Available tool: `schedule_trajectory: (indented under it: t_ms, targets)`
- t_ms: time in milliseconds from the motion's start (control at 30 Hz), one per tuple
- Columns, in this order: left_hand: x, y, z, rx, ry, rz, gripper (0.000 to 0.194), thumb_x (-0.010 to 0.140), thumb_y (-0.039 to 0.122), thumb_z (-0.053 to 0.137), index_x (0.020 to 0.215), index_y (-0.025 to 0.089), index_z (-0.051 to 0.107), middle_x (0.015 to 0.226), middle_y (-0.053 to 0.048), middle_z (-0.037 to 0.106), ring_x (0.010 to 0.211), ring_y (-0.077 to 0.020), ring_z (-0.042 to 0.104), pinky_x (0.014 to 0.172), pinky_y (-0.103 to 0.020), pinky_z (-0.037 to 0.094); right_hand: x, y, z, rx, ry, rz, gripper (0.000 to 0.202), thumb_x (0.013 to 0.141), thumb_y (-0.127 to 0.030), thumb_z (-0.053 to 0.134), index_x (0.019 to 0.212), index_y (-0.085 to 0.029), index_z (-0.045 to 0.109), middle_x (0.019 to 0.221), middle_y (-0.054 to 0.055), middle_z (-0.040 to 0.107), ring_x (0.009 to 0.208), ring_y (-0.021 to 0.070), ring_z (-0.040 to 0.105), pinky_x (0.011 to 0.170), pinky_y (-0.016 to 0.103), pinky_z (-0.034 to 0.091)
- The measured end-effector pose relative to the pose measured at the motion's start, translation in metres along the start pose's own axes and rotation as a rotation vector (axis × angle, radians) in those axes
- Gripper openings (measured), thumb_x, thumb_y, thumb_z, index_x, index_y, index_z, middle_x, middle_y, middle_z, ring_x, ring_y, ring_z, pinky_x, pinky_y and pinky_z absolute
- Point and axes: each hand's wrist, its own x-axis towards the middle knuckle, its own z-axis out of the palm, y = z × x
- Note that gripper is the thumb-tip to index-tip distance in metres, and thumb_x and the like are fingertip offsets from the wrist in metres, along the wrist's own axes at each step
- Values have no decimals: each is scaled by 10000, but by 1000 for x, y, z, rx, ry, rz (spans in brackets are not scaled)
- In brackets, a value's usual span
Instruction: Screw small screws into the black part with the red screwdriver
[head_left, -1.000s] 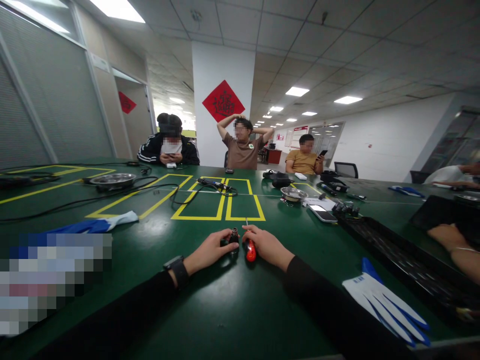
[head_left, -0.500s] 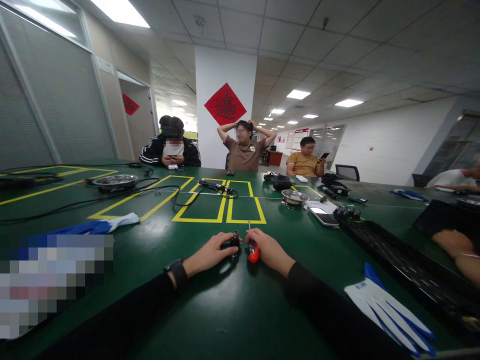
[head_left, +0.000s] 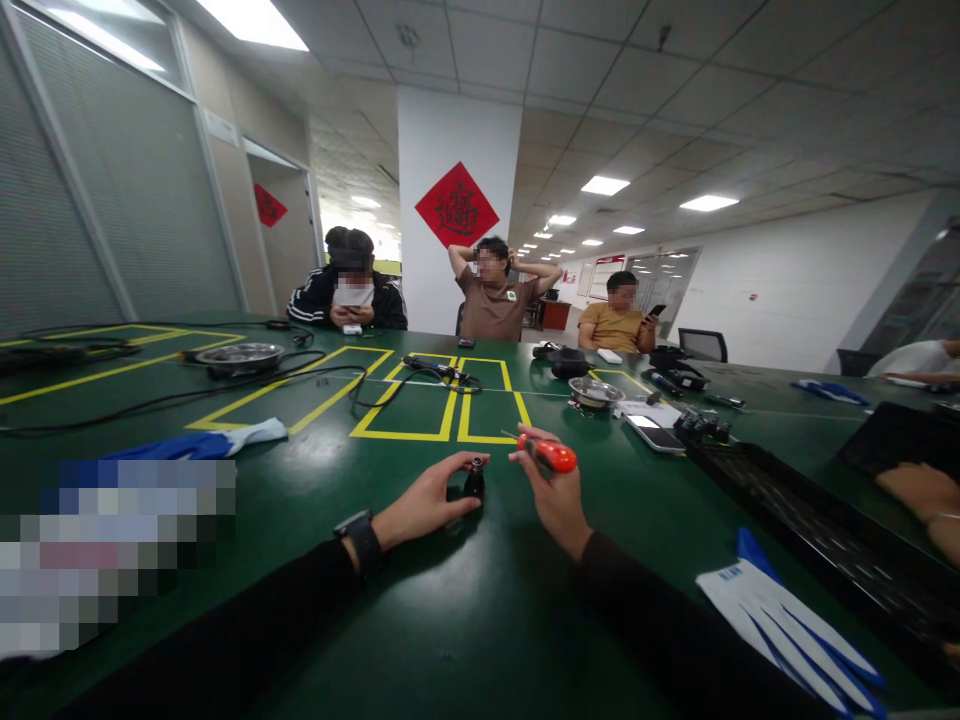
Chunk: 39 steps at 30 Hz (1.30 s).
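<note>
Near the middle of the green table [head_left: 450, 620], a small black cylindrical object [head_left: 474, 480] stands upright. My left hand [head_left: 431, 498] is around its left side, thumb and fingers apart; whether the fingertips touch it is hard to tell. To the right, my right hand [head_left: 553, 490] is closed on a screwdriver with a red-orange handle [head_left: 553, 456], raised above the table. Its thin shaft points left, over the lower edge of a yellow tape rectangle.
A white and blue glove [head_left: 780, 620] lies at the right beside a long black tray [head_left: 810, 520]. A phone [head_left: 654, 433] and metal bowl [head_left: 594, 392] lie beyond. Another glove [head_left: 225, 440] and cables are at the left. Several people sit around the table.
My right hand has lifted and turned, moving right with the screwdriver, whose handle now points right. The fingers of my left hand have spread wider around the black object. The view has shifted slightly.
</note>
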Motion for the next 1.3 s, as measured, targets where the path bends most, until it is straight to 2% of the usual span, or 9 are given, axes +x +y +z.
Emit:
schedule_trajectory:
  t_ms: [67, 133, 233, 367, 500, 767, 933, 1133, 1300]
  targets:
    - [0, 3, 0, -20, -13, 6, 516, 720, 213, 642, 1213, 203, 489, 1229, -70, 551, 1129, -202, 504, 1023, -368, 337, -4, -9, 2, 96, 73, 35, 153, 855, -269, 488, 979, -184, 511, 1081, 110, 615, 774, 178, 639, 704, 343, 517]
    - [0, 5, -1, -19, -30, -8, 449, 723, 214, 639, 1158, 189, 526, 1180, -70, 584, 1096, -206, 529, 1001, -366, 358, -9, -17, 5, 194, 124, 50, 132, 887, -288, 425, 978, -196, 452, 940, 69, 658, 606, 149, 625, 597, 320, 516]
    - [0, 6, -2, -7, -39, -27, 387, 732, 221, 631, 1109, 180, 551, 1130, -65, 608, 1059, -204, 549, 970, -356, 384, -15, -26, 9, 266, 182, 17, 103, 913, -291, 353, 919, -210, 416, 807, 24, 657, 513, 130, 599, 524, 290, 495]
    - [2, 7, -2, -14, -22, -20, 383, 733, 216, 629, 1108, 187, 556, 1123, -54, 611, 1055, -196, 549, 968, -341, 384, -18, -29, 12, 308, 131, -24, 75, 901, -300, 378, 917, -228, 395, 716, -6, 626, 497, 135, 598, 486, 281, 496]
    - [3, 10, -1, 5, -25, -37, 389, 725, 224, 637, 1104, 189, 559, 1095, -54, 623, 1034, -204, 557, 956, -355, 394, -20, -22, 13, 292, 42, -31, 82, 882, -306, 425, 918, -234, 411, 736, -3, 600, 518, 129, 594, 508, 288, 514]
    - [3, 7, -1, 26, -17, -19, 364, 737, 246, 634, 1089, 189, 559, 1071, -43, 630, 1008, -195, 568, 928, -323, 408, -19, -17, 8, 78, -136, -18, 157, 890, -282, 409, 858, -191, 533, 751, 28, 580, 602, 136, 599, 611, 303, 515]
    - [2, 9, 0, 50, -2, -19, 366, 738, 268, 636, 1085, 183, 560, 1074, -48, 632, 1008, -199, 568, 917, -318, 412, -19, -18, 9, 111, -115, -33, 119, 891, -280, 411, 905, -199, 498, 773, 27, 597, 600, 135, 602, 622, 310, 517]
    - [-1, 12, 1, 82, -4, -45, 353, 766, 303, 605, 1097, 184, 571, 1068, -50, 639, 985, -205, 577, 903, -321, 417, -19, -16, 12, 210, -100, 1, 138, 882, -289, 440, 998, -214, 428, 783, 12, 619, 558, 130, 604, 557, 287, 512]
    - [1, 8, 2, 47, 1, -81, 329, 776, 315, 583, 1073, 175, 608, 1059, -51, 649, 979, -214, 579, 902, -319, 413, -13, -27, 12, 295, -91, 123, 119, 836, -298, 532, 857, -184, 507, 689, 0, 631, 519, 130, 605, 508, 261, 506]
